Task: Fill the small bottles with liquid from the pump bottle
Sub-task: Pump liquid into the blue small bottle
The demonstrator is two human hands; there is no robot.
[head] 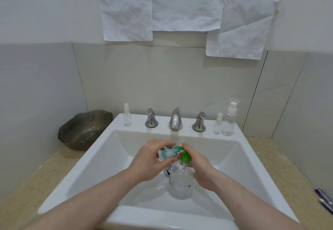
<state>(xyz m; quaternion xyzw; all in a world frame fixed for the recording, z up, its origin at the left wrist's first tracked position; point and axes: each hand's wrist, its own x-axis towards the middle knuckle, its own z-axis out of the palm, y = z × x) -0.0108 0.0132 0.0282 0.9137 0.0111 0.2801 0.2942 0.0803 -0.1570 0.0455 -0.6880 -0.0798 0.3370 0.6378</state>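
Note:
Over the white sink (86,174), my left hand (150,159) grips a small blue-tinted bottle (168,153), tilted with its mouth toward the green pump head (185,157). That pump head tops a clear pump bottle (181,183) held in my right hand (201,168), whose forefinger lies over the pump. On the sink ledge stand other small clear bottles: a spray bottle (127,115) at the left, another spray bottle (217,124) at the right, and a taller capped bottle (229,119) beside it.
A chrome tap (175,119) with two handles (151,118) (200,121) stands on the ledge. A dark metal basin (83,130) sits on the beige counter at the left. Pens (324,200) lie at the right edge. Crumpled paper sheets (180,4) hang on the wall.

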